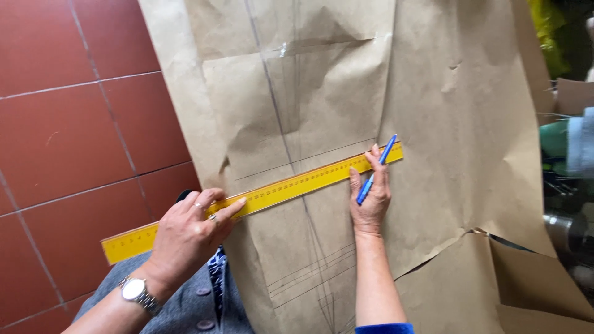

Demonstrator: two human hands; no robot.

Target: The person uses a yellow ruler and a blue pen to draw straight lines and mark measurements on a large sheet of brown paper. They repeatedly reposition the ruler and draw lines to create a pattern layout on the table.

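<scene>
Yellow ruler [260, 196]: laid slantwise across brown pattern paper [445, 124], pinned flat by left hand [189, 232], fingers spread. Right hand [370, 198]: grips blue pen [375, 170], steadying ruler's far end. Line-ruling stage; steady pressure needed.

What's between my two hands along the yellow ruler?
In the head view, only a bare stretch of the yellow ruler runs between the left hand and right hand, lying on brown paper with pencil lines.

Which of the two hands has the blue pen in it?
The right hand, flat on the ruler's far end, holds the pen. The left hand wears rings.
</scene>
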